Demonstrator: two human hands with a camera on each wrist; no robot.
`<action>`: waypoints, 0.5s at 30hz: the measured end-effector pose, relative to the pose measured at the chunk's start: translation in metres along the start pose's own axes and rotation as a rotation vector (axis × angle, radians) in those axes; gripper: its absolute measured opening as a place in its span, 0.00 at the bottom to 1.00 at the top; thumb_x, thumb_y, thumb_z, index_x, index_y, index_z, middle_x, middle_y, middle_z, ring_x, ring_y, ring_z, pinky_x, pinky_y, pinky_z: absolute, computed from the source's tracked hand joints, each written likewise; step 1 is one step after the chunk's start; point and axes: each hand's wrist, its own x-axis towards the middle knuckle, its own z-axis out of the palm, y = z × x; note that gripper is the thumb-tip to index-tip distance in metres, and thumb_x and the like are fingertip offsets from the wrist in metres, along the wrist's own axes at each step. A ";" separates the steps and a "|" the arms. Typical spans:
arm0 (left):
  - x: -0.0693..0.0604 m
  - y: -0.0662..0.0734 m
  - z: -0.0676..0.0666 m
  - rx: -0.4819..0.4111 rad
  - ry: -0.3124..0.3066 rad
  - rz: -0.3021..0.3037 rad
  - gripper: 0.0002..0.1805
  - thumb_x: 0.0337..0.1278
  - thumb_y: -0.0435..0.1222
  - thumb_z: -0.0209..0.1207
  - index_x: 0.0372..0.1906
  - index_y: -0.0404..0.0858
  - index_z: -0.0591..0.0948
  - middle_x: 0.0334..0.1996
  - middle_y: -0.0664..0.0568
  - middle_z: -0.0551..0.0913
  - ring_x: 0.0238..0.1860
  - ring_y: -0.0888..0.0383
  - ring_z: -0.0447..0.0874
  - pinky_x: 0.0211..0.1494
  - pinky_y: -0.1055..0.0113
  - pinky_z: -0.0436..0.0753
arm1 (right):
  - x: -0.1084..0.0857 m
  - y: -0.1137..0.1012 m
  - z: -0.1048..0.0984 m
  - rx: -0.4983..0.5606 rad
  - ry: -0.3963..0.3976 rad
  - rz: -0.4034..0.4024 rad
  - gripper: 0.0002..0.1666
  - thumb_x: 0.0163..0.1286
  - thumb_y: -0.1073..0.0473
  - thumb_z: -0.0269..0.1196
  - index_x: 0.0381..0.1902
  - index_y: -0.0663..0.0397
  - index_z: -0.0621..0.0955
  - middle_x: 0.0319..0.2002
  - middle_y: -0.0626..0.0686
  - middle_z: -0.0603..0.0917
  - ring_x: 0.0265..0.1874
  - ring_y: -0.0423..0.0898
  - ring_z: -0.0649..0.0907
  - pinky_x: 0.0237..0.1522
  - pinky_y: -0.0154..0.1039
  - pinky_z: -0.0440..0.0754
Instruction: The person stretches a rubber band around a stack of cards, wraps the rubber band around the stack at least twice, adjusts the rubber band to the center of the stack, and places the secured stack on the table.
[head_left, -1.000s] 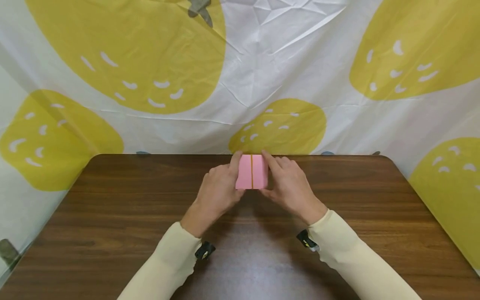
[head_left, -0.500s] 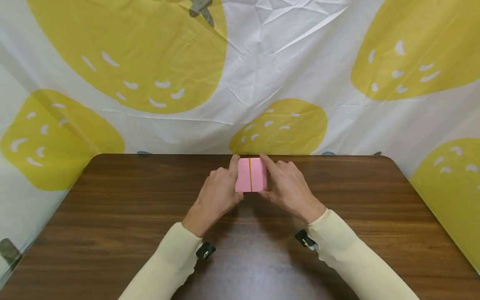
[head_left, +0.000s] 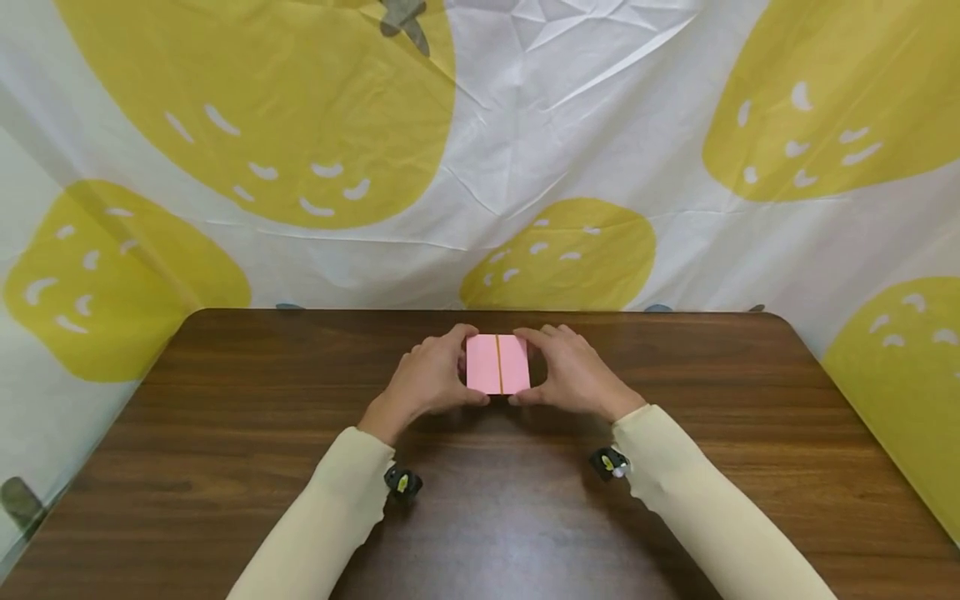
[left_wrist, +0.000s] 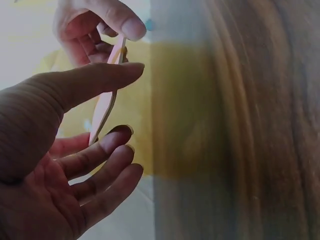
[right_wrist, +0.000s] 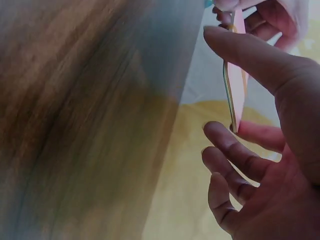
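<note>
A thin, square pink stack, like paper or cards [head_left: 482, 364], has an orange-brown band [head_left: 499, 367] around its middle. My left hand [head_left: 426, 375] and right hand [head_left: 577, 375] pinch its left and right sides, with thumbs at the near edge and index fingers at the far corners. In the left wrist view, the stack [left_wrist: 104, 107] appears nearly edge-on between thumb and fingers, and thin layers show along its edge. The right wrist view shows the same stack [right_wrist: 235, 95] from the other side, held up apart from the tabletop.
Under the hands lies a dark wood-grain table [head_left: 225, 433]. Behind its far edge hangs a white cloth [head_left: 517, 142] with yellow fruit prints. Each sleeve carries a small black wrist camera, the left one [head_left: 403, 482] and the right one [head_left: 608, 463].
Both hands have brought the pink stack slightly nearer to me and turned it, so its top faces me and its right side no longer shows. The thumbs and index fingers are spread wider.
</note>
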 end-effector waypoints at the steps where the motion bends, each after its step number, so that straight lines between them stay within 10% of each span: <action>1: 0.002 -0.002 0.001 -0.004 -0.016 -0.007 0.49 0.35 0.47 0.83 0.68 0.40 0.72 0.34 0.54 0.82 0.36 0.53 0.80 0.42 0.51 0.79 | 0.002 0.002 0.002 0.002 -0.018 0.002 0.56 0.44 0.43 0.84 0.67 0.61 0.76 0.49 0.59 0.82 0.49 0.56 0.75 0.54 0.56 0.72; 9: 0.021 -0.017 0.014 -0.025 -0.126 -0.052 0.49 0.35 0.51 0.83 0.66 0.40 0.75 0.37 0.51 0.80 0.42 0.52 0.77 0.46 0.57 0.77 | 0.016 0.020 0.016 0.001 -0.136 0.026 0.55 0.45 0.38 0.82 0.66 0.60 0.77 0.50 0.59 0.76 0.52 0.57 0.70 0.50 0.52 0.67; 15: 0.029 -0.022 0.020 -0.017 -0.178 -0.078 0.50 0.35 0.53 0.82 0.68 0.41 0.75 0.58 0.45 0.80 0.60 0.43 0.72 0.64 0.50 0.72 | 0.018 0.027 0.020 -0.014 -0.175 0.050 0.55 0.45 0.36 0.81 0.66 0.59 0.78 0.50 0.58 0.74 0.52 0.57 0.68 0.48 0.51 0.64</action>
